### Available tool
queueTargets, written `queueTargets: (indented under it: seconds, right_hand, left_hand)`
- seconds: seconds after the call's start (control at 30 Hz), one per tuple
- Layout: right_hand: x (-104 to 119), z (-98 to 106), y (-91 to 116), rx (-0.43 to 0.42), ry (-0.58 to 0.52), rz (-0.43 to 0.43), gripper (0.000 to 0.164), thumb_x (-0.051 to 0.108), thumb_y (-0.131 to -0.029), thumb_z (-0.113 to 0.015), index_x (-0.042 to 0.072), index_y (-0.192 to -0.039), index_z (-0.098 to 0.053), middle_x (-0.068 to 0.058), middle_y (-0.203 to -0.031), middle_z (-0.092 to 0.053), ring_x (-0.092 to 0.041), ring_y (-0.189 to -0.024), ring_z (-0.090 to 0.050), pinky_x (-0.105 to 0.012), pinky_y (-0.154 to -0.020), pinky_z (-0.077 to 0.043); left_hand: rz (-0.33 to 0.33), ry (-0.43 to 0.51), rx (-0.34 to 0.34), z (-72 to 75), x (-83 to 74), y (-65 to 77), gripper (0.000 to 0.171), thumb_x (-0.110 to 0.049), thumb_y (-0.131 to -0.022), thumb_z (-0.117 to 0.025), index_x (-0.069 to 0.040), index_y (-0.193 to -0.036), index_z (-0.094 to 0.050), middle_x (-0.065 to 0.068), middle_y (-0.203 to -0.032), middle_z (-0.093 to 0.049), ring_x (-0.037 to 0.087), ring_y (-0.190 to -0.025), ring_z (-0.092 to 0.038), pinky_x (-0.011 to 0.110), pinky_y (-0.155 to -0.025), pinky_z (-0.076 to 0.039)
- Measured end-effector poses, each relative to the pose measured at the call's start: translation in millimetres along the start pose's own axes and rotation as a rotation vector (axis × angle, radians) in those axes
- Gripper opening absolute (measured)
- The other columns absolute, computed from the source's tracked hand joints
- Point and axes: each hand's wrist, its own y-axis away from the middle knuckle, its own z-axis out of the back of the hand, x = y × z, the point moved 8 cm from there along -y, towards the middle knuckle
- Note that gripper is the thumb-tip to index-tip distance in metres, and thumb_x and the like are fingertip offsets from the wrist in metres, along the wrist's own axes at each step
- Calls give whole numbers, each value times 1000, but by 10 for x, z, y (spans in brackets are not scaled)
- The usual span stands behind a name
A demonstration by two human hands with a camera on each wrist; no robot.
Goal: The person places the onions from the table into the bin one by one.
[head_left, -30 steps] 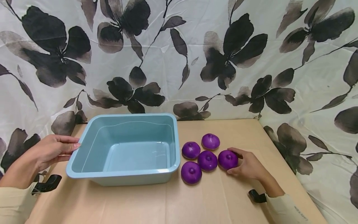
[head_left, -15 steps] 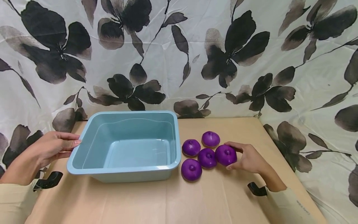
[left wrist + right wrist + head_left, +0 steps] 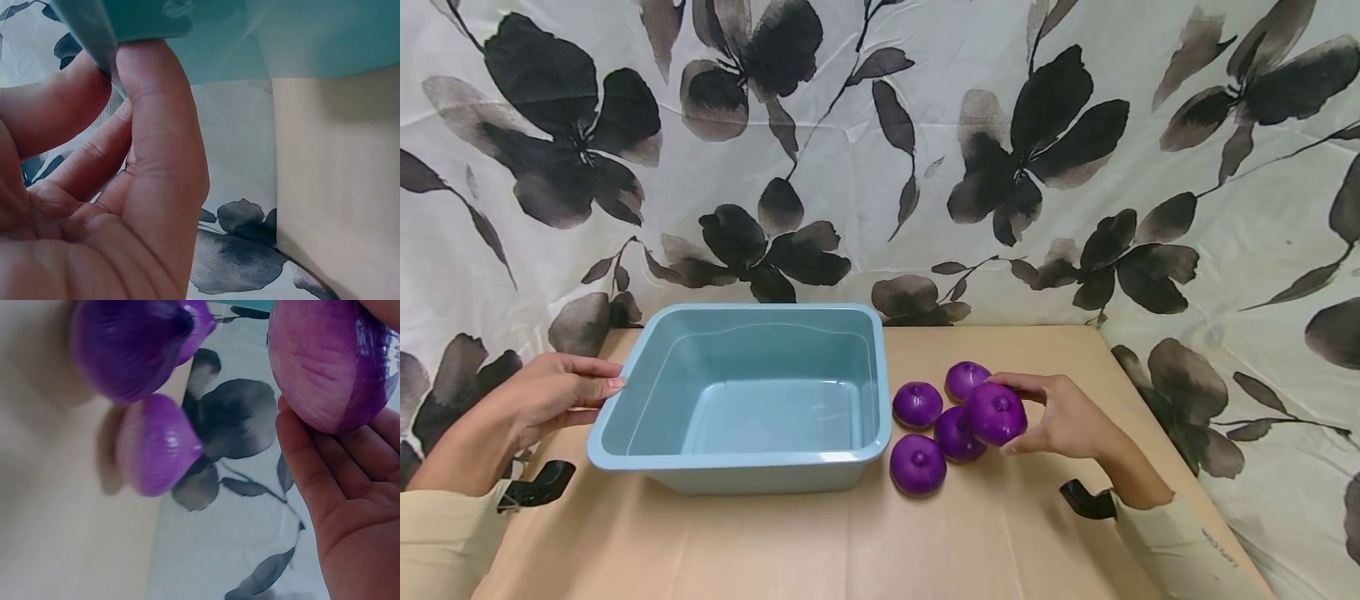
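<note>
My left hand (image 3: 553, 396) pinches the left rim of a light blue plastic basin (image 3: 737, 461) between thumb and fingers. The left wrist view shows the thumb (image 3: 159, 112) against the basin's edge. On the right, my right hand (image 3: 1067, 417) holds a shiny purple onion (image 3: 995, 414) by its sides, raised off the table. In the right wrist view this onion (image 3: 331, 369) sits between the thumb and the fingers. Several other onions lie close by: a front one (image 3: 917, 465), a left one (image 3: 917, 404), a back one (image 3: 966, 379) and one (image 3: 955, 435) partly hidden behind the held onion.
The basin stands left of the onions on a light wooden table (image 3: 775, 550). A white cloth with dark flowers (image 3: 865, 158) hangs along the back and right side. Each wrist carries a black camera mount (image 3: 538, 486).
My right hand has lifted its onion off the table and shifted it slightly left, over the onion beside it. The left hand keeps its hold on the basin rim.
</note>
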Motion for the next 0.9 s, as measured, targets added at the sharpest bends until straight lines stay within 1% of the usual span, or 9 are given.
queueTargets:
  seconds: [0.07,0.13,0.23,0.33,0.43,0.53,0.63,0.77,0.9]
  right_hand:
    - [69,2,-31,9,-7,16,81,22,-60,-102,12,-134,-70,-7,-129,-75,-2,-117,-67,-14,-103,-48]
    - [147,7,-64,19,-14,37,81,20,-60,-102,12,-134,-70,-7,-129,-75,-2,-118,-67,-16,-103,-48]
    - [245,15,-102,36,-32,58,82,17,-59,-101,11,-134,-69,-6,-128,-75,-1,-118,-67,-16,-103,-49]
    - [328,29,-139,57,-40,87,84,18,-59,-102,10,-135,-69,-5,-127,-75,-1,-118,-67,-17,-103,-49]
    - [407,55,-196,74,-37,110,85,20,-59,-102,9,-136,-68,-4,-127,-76,0,-118,-67,-17,-103,-50]
    - [491,83,-272,90,-41,124,85,21,-60,-102,7,-137,-67,-3,-128,-75,0,-118,-66,-18,-103,-51]
    - [573,102,-349,110,-51,132,85,23,-61,-102,9,-138,-67,-2,-128,-75,-2,-118,-67,-19,-102,-52]
    - [685,107,-446,134,-55,156,86,27,-62,-103,11,-138,-67,-2,-129,-74,-3,-119,-67,-20,-103,-53]
    - [791,83,-558,151,-65,179,86,25,-62,-103,10,-138,-66,-3,-131,-73,-7,-119,-67,-22,-102,-55]
  left_hand:
    - [5,-18,-8,7,11,18,29,-12,-102,-67,2,-128,-67,-12,-90,-74,6,-83,-72,28,-77,-64]
    - [12,-26,-11,11,27,40,36,-12,-102,-66,8,-132,-63,-12,-90,-74,6,-83,-72,28,-77,-64]
    - [9,-29,-6,-1,52,56,38,-12,-102,-65,10,-133,-61,-11,-90,-73,6,-83,-72,28,-78,-64]
    - [0,-39,-2,-14,61,59,39,-11,-102,-65,12,-133,-59,-10,-91,-73,6,-84,-72,28,-78,-64]
    - [-2,-63,-11,-9,47,56,47,-12,-103,-64,18,-138,-52,-10,-91,-73,6,-84,-71,28,-78,-64]
    - [1,-87,-23,3,21,55,53,-14,-103,-64,20,-141,-47,-10,-92,-72,6,-84,-71,28,-79,-64]
    - [6,-95,-33,1,-4,52,58,-15,-103,-64,21,-144,-43,-10,-92,-72,6,-85,-71,28,-79,-64]
    - [10,-90,-40,-18,-27,52,59,-15,-103,-65,21,-145,-42,-9,-92,-73,7,-85,-71,29,-79,-64]
    - [6,-101,-48,-10,-41,73,60,-15,-103,-65,21,-145,-42,-8,-93,-73,7,-85,-71,28,-79,-64]
